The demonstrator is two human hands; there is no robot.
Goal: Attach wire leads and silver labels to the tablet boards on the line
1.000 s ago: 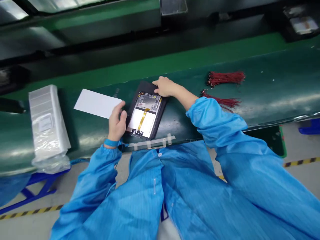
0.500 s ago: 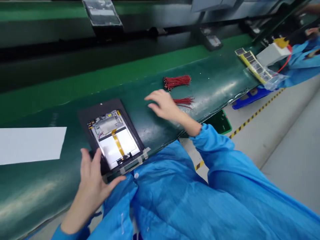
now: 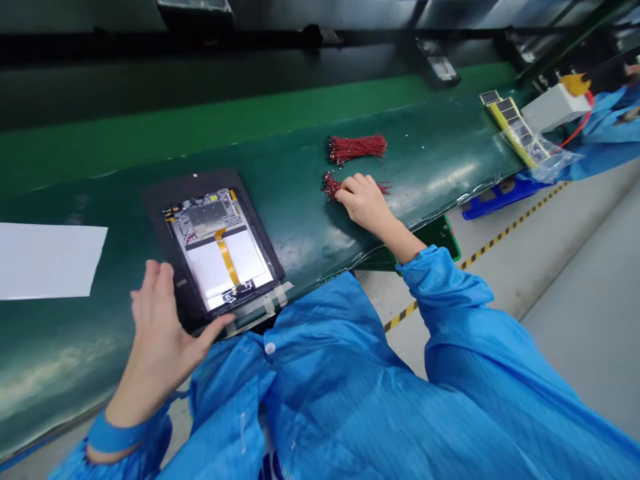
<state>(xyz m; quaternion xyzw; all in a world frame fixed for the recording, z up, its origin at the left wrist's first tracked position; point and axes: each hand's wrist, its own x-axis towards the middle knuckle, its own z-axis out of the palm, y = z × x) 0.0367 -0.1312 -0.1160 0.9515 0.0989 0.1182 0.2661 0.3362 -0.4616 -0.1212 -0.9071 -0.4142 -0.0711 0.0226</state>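
Note:
An opened tablet (image 3: 227, 257) lies on a dark pad (image 3: 160, 193) at the bench edge, its circuit board, orange ribbon cable and white panel showing. Beside its lower left corner is my left hand (image 3: 161, 327), fingers spread and thumb stretched towards the near edge, holding nothing. My right hand (image 3: 367, 205) is over the nearer bundle of red wires (image 3: 330, 187), its fingertips curled down and closed on the wires. Which strands they pinch is hidden. A second, thicker bundle of red wires (image 3: 357, 148) lies just behind it.
White paper (image 3: 47, 260) lies on the green bench at the left. Yellow-edged strips with dark panels (image 3: 520, 130) and a white box (image 3: 555, 107) are at the far right, near a co-worker's blue sleeve (image 3: 607, 120). A green bin (image 3: 437, 237) stands under the bench edge.
My right hand has moved right onto the nearer red wires and its fingers have closed. My left hand stays open by the tablet. The view has shifted slightly.

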